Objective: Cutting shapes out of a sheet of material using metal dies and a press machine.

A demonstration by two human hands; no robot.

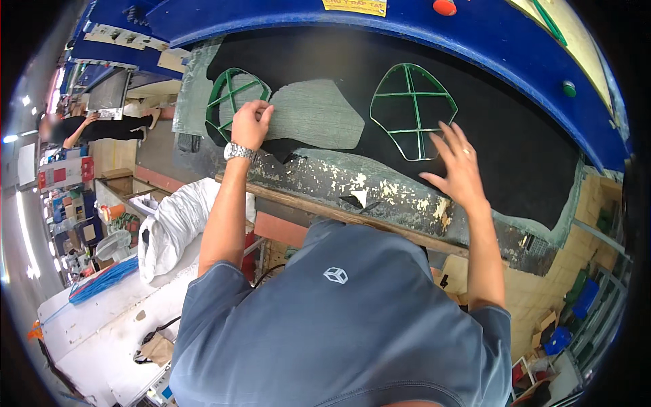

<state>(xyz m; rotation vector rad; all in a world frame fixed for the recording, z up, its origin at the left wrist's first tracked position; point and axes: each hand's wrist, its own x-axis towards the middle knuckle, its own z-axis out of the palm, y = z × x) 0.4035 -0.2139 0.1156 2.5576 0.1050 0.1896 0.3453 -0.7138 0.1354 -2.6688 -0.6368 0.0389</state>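
Two green metal cutting dies with inner cross bars are over a black sheet of material [319,57]. My left hand [249,124], a metal watch at its wrist, has its fingers bent round the near right edge of the left cutting die [232,102]; the fingers partly hide that rim. The right cutting die [409,93] lies flat on the black sheet. My right hand [458,163] is open beside its near right edge, fingers spread, fingertips close to the rim; I cannot tell if they touch. Between the dies, a grey-green rounded shape [315,114] shows where the black sheet is absent.
A blue machine beam [285,15] with a red button [445,7] spans the far side. A worn board edge [380,190] and wooden strip [325,211] run before me. At left are a white sack [180,227], blue strings [105,280] and a person in black [102,127].
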